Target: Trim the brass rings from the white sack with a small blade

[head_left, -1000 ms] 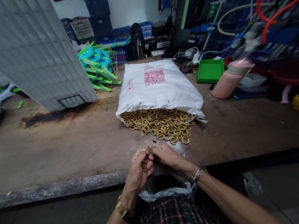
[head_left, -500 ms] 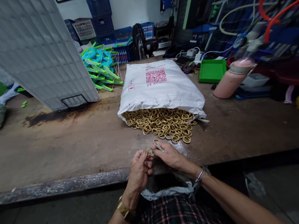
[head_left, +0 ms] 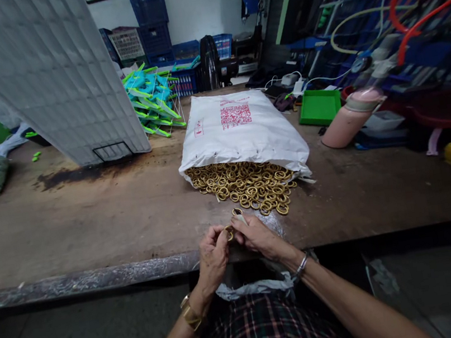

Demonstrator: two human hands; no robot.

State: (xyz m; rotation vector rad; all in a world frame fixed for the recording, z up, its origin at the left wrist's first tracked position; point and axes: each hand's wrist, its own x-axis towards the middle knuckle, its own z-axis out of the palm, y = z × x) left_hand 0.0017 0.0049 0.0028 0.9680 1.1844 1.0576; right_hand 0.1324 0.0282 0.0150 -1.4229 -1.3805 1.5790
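Your left hand [head_left: 213,254] is closed at the fingertips, and between the thumb and the fingers it pinches one gold-coloured ring [head_left: 231,238]. Your right hand [head_left: 260,237] is also nearly closed; it holds a small pale piece [head_left: 240,219] near the thumb, and its fingertips are just beside the pinched ring. Whether they touch this ring, I cannot tell. Both hands are close together, above the front edge of the counter [head_left: 90,228].

Another ring [head_left: 234,212] is just beyond your right fingertips, but I cannot tell if it lies on the counter or is held. Farther from you, a heap of rings [head_left: 249,185] comes out from the open mouth of the white sack [head_left: 241,133], which lies flat on the counter and has a red printed square code on top.

To the right of the sack there is a green tray [head_left: 318,107], and near it a pink bottle [head_left: 344,127]. You wear a gold watch [head_left: 190,313] on the left wrist.
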